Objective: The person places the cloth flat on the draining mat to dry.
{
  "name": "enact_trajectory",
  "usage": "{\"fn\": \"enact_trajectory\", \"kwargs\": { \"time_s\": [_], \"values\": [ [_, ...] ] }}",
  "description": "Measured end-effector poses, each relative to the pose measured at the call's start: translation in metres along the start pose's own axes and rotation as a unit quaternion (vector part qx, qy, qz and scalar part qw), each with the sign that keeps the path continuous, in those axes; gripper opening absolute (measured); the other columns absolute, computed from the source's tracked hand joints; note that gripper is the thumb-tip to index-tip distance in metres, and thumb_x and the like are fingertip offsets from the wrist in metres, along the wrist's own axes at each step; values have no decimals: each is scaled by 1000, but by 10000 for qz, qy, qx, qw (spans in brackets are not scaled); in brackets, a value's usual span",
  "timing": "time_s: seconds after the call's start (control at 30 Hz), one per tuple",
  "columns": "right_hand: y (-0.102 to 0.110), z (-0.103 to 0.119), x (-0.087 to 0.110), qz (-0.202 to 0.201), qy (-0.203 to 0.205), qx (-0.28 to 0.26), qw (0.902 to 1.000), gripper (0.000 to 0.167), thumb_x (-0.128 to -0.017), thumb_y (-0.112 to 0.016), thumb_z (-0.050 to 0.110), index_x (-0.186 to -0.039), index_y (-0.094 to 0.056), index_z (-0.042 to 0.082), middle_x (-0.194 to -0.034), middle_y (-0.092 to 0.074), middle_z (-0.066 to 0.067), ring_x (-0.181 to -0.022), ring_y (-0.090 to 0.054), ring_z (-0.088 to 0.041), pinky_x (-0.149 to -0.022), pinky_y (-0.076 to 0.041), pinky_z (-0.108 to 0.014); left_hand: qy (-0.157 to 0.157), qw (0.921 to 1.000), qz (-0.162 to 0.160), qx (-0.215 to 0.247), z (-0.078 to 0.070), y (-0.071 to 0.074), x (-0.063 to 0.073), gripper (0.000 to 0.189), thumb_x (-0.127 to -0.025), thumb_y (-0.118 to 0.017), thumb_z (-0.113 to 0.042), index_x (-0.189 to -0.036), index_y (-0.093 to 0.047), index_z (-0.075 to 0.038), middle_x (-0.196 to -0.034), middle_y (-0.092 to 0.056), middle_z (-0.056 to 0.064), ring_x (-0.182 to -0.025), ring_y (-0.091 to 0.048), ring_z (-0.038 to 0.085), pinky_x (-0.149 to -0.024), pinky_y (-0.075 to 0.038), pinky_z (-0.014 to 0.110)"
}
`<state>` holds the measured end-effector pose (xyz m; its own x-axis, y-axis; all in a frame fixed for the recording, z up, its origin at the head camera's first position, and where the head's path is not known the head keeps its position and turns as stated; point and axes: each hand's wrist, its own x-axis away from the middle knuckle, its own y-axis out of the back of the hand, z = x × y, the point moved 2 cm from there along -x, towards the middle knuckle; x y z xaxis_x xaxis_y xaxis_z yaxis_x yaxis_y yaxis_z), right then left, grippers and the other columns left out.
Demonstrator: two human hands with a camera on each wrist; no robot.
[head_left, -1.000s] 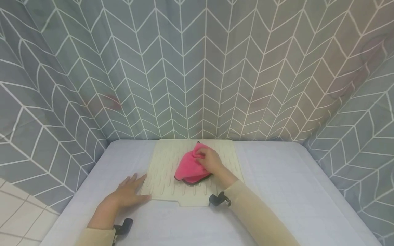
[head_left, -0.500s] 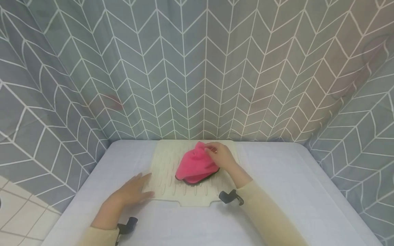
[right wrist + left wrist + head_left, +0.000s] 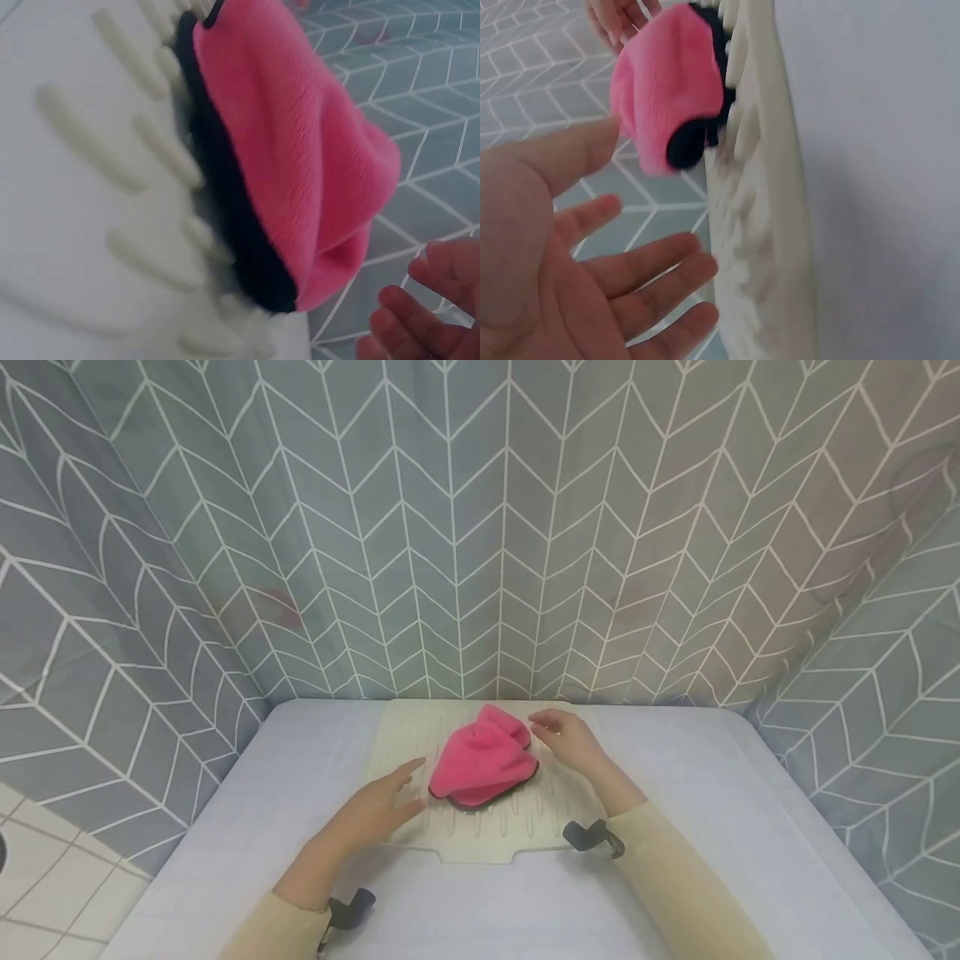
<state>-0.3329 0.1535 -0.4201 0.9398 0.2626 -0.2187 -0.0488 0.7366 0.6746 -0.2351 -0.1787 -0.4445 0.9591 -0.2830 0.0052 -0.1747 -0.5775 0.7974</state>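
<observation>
A crumpled pink cloth (image 3: 480,760) with a dark edging lies on a cream ridged mat (image 3: 408,727). To its left, my left hand (image 3: 375,806) reaches over the mat with fingers spread and nothing held. In the left wrist view the left hand's fingers (image 3: 652,270) are extended, and the cloth (image 3: 671,82) shows beyond the thumb. My right hand (image 3: 566,739) is just right of the cloth, fingers loosely bent and holding nothing. The right wrist view has a gap between the cloth (image 3: 292,150) and the right fingertips (image 3: 397,300).
A white-covered table (image 3: 675,793) carries the mat, which has raised ridges and a notched front edge. Grey curtains (image 3: 480,527) with white chevron lines surround the table at the back and sides. Pale floor tiles (image 3: 52,877) show at the lower left.
My right hand has let go of the cloth and moved away to the right. My left hand has left the mat's left edge and moved right, toward the cloth.
</observation>
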Motion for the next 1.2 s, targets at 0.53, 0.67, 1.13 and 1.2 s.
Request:
{"fn": "enact_trajectory", "kwargs": {
  "time_s": [0.53, 0.67, 1.13, 1.2],
  "values": [
    [-1, -12, 14, 1090, -121, -437, 9930, 33, -99, -62, 10, -129, -63, -3, -116, -69, -20, -110, -65, -36, -97, -51, -52, 326, 9978, -173, 552, -16, -18, -15, 61, -97, -64, -41, -153, -44, -25, -128, -66, 10, -120, -62, 32, -96, -51, 57],
    [-6, -8, 17, 1293, -360, -448, 9899, 33, -98, -62, 11, -128, -63, -1, -112, -71, -17, -105, -67, -32, -95, -51, -50, 230, 9978, -312, 535, -15, -19, -19, 52, -98, -65, -29, -148, -51, -21, -123, -69, 10, -113, -65, 29, -94, -53, 51],
    [-13, -12, 19, 713, -648, -196, 9952, 16, -92, -70, 9, -106, -77, 9, -95, -74, -4, -93, -67, -22, -87, -54, -41, 624, 9912, -623, 985, -15, -24, -27, 37, -95, -70, -22, -131, -67, -14, -117, -71, 8, -100, -67, 24, -84, -58, 42],
    [-8, -8, 22, 494, -542, -102, 9973, 13, -94, -70, 14, -105, -77, 10, -100, -75, -3, -101, -68, -25, -94, -53, -45, 568, 9885, -865, 1104, -17, -24, -29, 34, -95, -70, -19, -129, -68, -12, -116, -71, 7, -105, -66, 25, -90, -56, 44]
  ]
}}
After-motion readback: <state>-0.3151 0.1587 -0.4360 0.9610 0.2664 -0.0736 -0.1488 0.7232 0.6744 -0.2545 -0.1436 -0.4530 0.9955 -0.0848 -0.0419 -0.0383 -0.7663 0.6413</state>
